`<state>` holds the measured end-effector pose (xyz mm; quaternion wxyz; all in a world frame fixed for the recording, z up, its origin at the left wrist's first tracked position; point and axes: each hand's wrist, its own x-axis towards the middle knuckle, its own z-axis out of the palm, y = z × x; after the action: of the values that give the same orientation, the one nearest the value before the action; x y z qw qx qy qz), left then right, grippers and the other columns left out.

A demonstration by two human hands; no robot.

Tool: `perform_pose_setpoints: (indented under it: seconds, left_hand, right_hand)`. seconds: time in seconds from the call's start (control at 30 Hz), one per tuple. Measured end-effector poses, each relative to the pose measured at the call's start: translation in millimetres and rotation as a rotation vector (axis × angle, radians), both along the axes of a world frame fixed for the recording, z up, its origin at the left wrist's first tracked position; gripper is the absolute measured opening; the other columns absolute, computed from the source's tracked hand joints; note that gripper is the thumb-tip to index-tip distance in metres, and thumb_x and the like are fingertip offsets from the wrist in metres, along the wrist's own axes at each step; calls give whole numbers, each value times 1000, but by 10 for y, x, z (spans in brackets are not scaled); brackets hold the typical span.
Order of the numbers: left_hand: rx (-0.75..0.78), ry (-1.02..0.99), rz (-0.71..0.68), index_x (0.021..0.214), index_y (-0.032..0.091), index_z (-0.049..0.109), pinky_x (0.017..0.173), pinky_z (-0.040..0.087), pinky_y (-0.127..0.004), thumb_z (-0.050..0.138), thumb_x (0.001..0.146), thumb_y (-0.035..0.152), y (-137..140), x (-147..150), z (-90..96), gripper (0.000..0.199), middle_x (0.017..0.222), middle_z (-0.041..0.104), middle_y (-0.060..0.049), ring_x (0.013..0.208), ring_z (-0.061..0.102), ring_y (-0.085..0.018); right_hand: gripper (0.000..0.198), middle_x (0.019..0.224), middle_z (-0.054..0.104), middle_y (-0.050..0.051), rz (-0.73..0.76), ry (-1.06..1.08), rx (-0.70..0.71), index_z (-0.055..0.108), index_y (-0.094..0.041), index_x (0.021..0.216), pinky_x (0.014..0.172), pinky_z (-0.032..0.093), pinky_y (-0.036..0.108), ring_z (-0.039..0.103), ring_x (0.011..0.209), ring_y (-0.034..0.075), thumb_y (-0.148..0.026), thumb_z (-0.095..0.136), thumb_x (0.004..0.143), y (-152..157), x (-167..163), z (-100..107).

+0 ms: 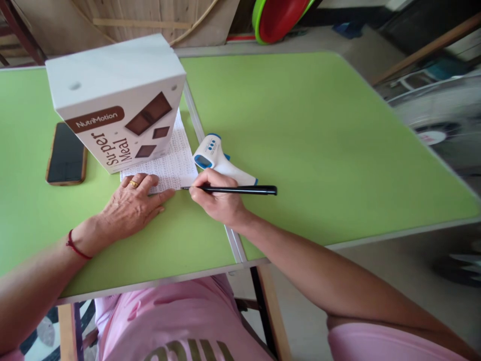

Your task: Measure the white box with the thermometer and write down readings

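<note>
A black pen (248, 190) is pinched in my right hand (218, 198), its tip at the lower right corner of a sheet of paper (175, 163) covered in rows of small writing. My left hand (131, 205) lies flat with fingers spread, pressing on the lower edge of that sheet. A white box (124, 105) marked "NutriMotion Su-per Meal" stands upright on the paper's far part and hides some of it. Just beyond my right hand lies a white and blue infrared thermometer (216, 160), partly covered by my fingers.
A phone (66, 154) with a dark screen lies left of the box. The green folding table (319, 150) has a metal seam down its middle. Past its right edge stands a fan (436, 130); red and green basins (281, 20) are on the far side.
</note>
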<state>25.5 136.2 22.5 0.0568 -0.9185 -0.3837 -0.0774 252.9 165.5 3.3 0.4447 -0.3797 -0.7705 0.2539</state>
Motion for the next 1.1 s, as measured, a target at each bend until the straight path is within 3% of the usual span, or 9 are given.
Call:
perform_pose_setpoints:
  seconds: [0.4,0.77,1.1]
  left_hand:
    - [-3,-2,-2,130,29,59,82,46,-44,49,95,33,4,-5,2,36,112,52,-13,99,48,-29]
    - [0,-7,-12,130,27,60,81,47,-46,50,95,32,1,-13,4,36,112,52,-14,98,49,-30]
    - [2,-6,-13,130,28,59,82,48,-45,49,96,33,9,-9,-6,36,112,52,-14,98,49,-30]
  right_hand:
    - [21,52,51,-6,25,-6,-41,45,-22,65,44,36,21,44,44,7,-19,58,81,9,12,19]
    - [20,52,49,-7,54,29,-5,46,-22,64,41,34,21,42,43,7,-11,57,77,20,4,29]
    - [19,51,49,-8,-16,42,-6,46,-22,65,42,36,21,44,43,7,-14,57,77,13,19,13]
